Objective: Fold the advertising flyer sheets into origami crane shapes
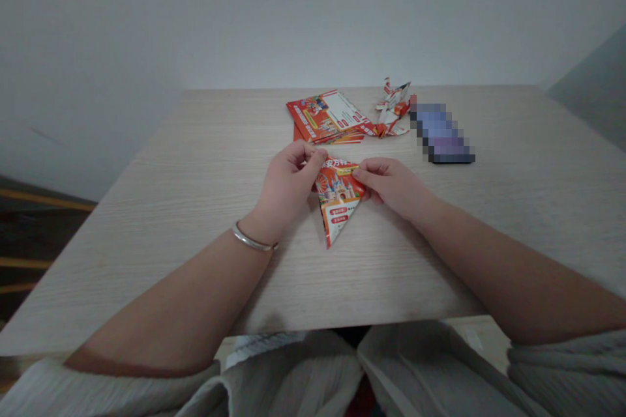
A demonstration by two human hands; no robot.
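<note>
Between my two hands is a folded paper leaflet [338, 194], red and white with a printed castle, its narrow point toward me. My left hand [293, 176] pinches its upper left corner between thumb and fingers. At the right corner, my right hand [384, 182] grips the paper with the thumb on top and fingers partly beneath. Just behind my hands lies a stack of similar printed leaflets [327, 114]. Beside that stack sits a folded paper figure [391, 111] with pointed parts sticking up.
A phone [445, 133], blurred by pixelation, lies at the right of the pale wooden table [195, 208]. The table's far side meets a plain wall [293, 13]. Its near edge runs just in front of my lap. Dark shelving with wooden edges [29, 260] stands at the left.
</note>
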